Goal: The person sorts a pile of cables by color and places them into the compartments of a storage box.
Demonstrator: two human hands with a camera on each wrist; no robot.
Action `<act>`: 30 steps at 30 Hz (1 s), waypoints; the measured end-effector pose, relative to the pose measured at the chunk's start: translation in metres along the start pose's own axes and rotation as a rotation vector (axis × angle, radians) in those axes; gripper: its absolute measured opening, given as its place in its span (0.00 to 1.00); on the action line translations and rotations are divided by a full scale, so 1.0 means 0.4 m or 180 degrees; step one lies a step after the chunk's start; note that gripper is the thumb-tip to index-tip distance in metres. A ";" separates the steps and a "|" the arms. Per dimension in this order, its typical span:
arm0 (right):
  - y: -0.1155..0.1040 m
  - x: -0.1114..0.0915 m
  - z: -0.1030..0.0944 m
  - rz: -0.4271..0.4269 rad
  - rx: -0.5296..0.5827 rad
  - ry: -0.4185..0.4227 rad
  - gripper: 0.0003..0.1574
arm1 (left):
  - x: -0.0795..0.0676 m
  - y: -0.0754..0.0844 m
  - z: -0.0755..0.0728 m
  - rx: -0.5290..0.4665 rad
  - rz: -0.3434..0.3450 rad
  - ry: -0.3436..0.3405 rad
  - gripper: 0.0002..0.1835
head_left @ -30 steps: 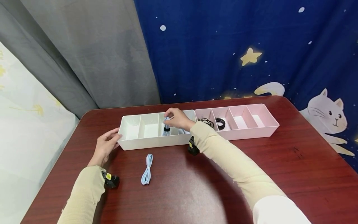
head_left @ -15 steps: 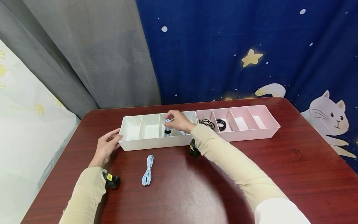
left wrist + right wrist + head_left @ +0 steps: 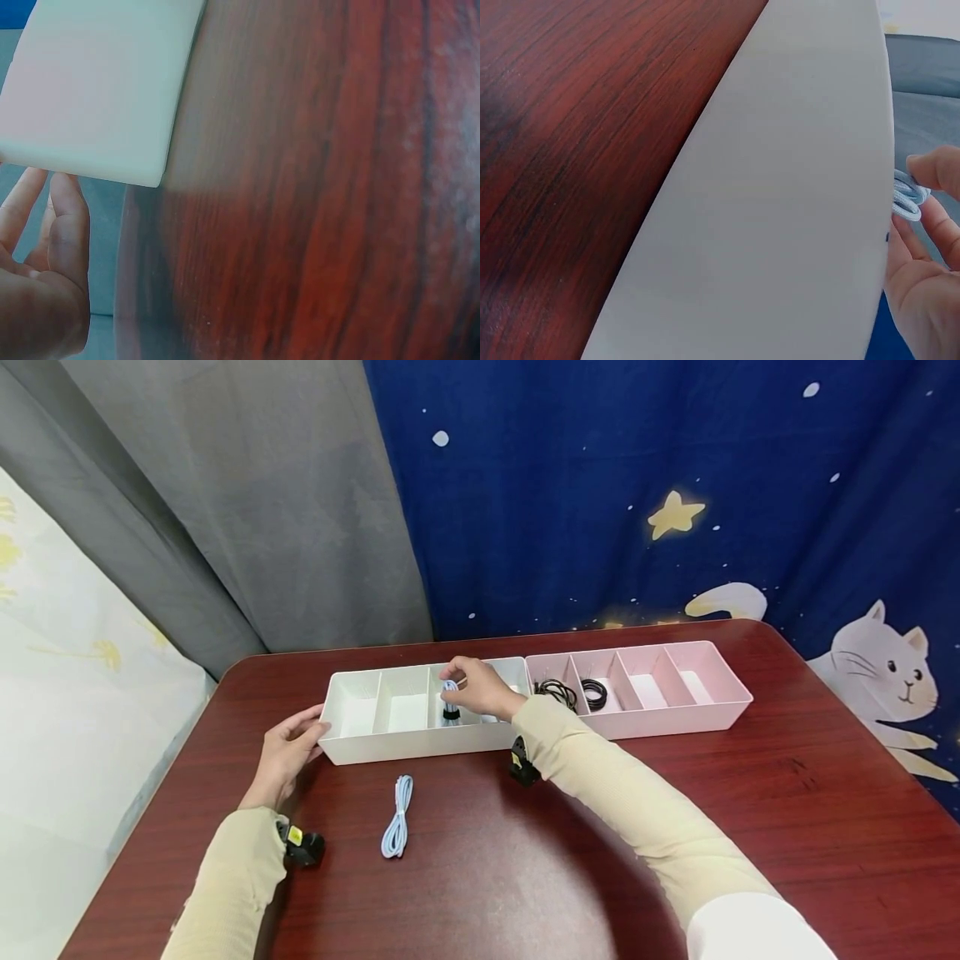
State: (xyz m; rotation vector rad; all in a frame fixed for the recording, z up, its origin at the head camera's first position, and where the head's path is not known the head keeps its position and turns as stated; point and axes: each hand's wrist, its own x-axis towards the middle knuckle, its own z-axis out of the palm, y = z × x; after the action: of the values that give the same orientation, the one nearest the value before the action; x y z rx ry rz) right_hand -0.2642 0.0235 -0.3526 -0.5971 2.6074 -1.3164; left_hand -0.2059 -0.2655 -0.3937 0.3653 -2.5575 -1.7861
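Observation:
My right hand [image 3: 483, 687] pinches the top of a coiled light-blue cable [image 3: 450, 695] between thumb and fingers. A black tie wraps the coil, which hangs upright inside the third compartment from the left of a white divided box [image 3: 420, 743]. In the right wrist view the box wall hides all but the cable's upper loops [image 3: 909, 196]. My left hand [image 3: 285, 750] touches the box's left end with its fingertips, the fingers fairly straight. Another light-blue cable [image 3: 397, 817], bundled, lies on the table in front of the box.
A pink divided box [image 3: 667, 718] adjoins the white box on the right. Its two left compartments hold black cables [image 3: 595, 695]. Something pale lies in the white box's fourth compartment, partly behind my right hand. Curtains hang behind the dark red wooden table [image 3: 525, 860].
The coiled cable in my right hand sits very slightly lower in the compartment. My left hand stays at the box's end, and the other cable has not moved.

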 end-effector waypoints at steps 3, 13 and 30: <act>-0.004 0.000 -0.001 -0.0013 -0.0056 -0.0011 0.17 | 0.001 -0.002 -0.001 0.0022 0.0000 0.0006 0.29; -0.011 0.001 -0.004 -0.0090 -0.0163 -0.0032 0.15 | 0.001 -0.004 -0.002 -0.0018 -0.0010 0.0022 0.29; -0.004 0.000 0.000 -0.0102 -0.0248 -0.0001 0.15 | -0.003 -0.001 0.000 -0.0041 0.0020 -0.0005 0.29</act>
State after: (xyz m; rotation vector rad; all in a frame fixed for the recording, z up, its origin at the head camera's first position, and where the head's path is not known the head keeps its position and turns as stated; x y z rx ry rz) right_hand -0.2638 0.0227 -0.3515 -0.6534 2.6700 -1.2282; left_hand -0.2048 -0.2655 -0.3939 0.3553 -2.5440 -1.8007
